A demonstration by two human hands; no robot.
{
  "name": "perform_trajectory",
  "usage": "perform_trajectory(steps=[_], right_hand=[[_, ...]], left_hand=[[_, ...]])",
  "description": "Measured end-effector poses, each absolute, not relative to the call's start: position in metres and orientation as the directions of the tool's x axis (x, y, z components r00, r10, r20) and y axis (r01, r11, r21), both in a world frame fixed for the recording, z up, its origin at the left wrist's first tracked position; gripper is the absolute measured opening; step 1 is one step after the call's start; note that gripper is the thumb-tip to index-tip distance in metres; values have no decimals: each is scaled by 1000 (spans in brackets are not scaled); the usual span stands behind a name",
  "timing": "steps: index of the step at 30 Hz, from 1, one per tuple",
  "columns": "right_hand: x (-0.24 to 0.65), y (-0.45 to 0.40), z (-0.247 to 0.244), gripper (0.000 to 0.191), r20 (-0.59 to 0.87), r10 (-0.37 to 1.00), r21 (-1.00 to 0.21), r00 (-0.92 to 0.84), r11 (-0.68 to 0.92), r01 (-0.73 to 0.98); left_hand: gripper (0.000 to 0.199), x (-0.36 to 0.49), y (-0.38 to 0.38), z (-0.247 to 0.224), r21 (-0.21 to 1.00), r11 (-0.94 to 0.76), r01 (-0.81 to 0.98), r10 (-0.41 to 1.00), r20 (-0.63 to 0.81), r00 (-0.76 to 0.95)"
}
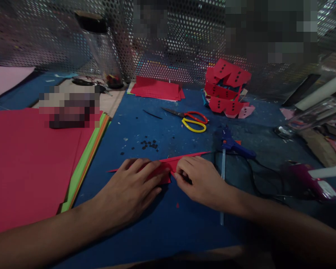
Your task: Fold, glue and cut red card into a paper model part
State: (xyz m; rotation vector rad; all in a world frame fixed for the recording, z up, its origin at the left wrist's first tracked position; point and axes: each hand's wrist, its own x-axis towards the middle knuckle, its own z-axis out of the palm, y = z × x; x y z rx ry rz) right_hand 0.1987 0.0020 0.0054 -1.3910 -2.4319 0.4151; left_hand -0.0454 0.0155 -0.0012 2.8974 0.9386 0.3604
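Note:
A piece of red paper (pixel 172 164), folded with long thin points to both sides, lies on the blue table under both hands. My left hand (pixel 137 183) rests flat on its left half, fingers spread. With its fingers curled in a pinch, my right hand (pixel 197 179) grips the paper near the middle. Beyond them lie several small black paper squares (pixel 149 144). Scissors (pixel 190 117) with one red and one yellow handle lie farther back, beside a thin black strip (pixel 152 114).
Stacked red sheets (pixel 33 160) cover the left side. A blue glue gun (pixel 238 147) with its cable and a clear glue stick (pixel 222 186) lie right. Behind are red paper pieces (pixel 156 89), dotted red shapes (pixel 228 89) and a tall jar (pixel 103 52).

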Motion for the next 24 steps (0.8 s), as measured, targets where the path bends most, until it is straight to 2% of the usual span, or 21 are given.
perform_trajectory(steps=[5, 9, 14, 24], right_hand=[[199, 2, 5, 13, 115, 873, -400, -475, 478, 782], [200, 3, 5, 2, 129, 866, -405, -483, 491, 772], [202, 4, 4, 18, 153, 782, -314, -605, 618, 720], [205, 4, 7, 25, 128, 728, -216, -674, 683, 697]], left_hand=[[33, -45, 16, 1, 87, -822, 563, 569, 176, 803], [30, -44, 16, 3, 37, -832, 554, 552, 168, 817], [25, -43, 18, 1, 41, -833, 552, 551, 164, 818], [27, -44, 17, 2, 18, -831, 556, 551, 168, 818]])
